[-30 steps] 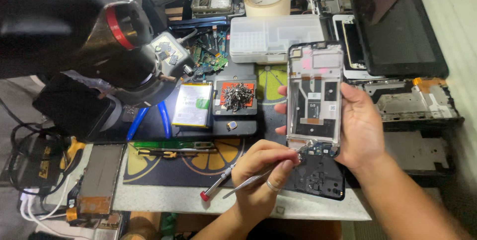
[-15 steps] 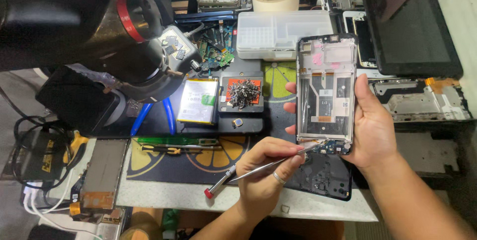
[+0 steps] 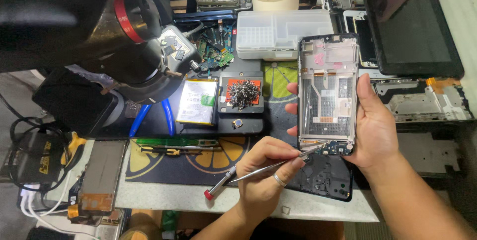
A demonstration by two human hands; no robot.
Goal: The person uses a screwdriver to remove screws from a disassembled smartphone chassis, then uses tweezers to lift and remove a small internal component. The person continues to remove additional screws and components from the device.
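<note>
Opened phone frame point(image 3: 328, 91), black-edged, back off, internals exposed, upright at centre right of frame, raised above desk. Small board at its lower end. Tweezers point(image 3: 271, 166), silver, slanted, tips touching that lower board. Red-tipped screwdriver point(image 3: 218, 184) alongside, lower centre.

A black phone frame point(image 3: 327, 96) is showing pink patches at centre right; a red-tipped screwdriver point(image 3: 221, 184) is lying over the yellow citrus-patterned mat point(image 3: 198, 160).

Two bare forearms, no sleeves visible to the frame edge. Left hand point(image 3: 266, 170): one plain silver-coloured ring on a finger. Right hand point(image 3: 375, 130): no ring, watch or glove showing.
</note>
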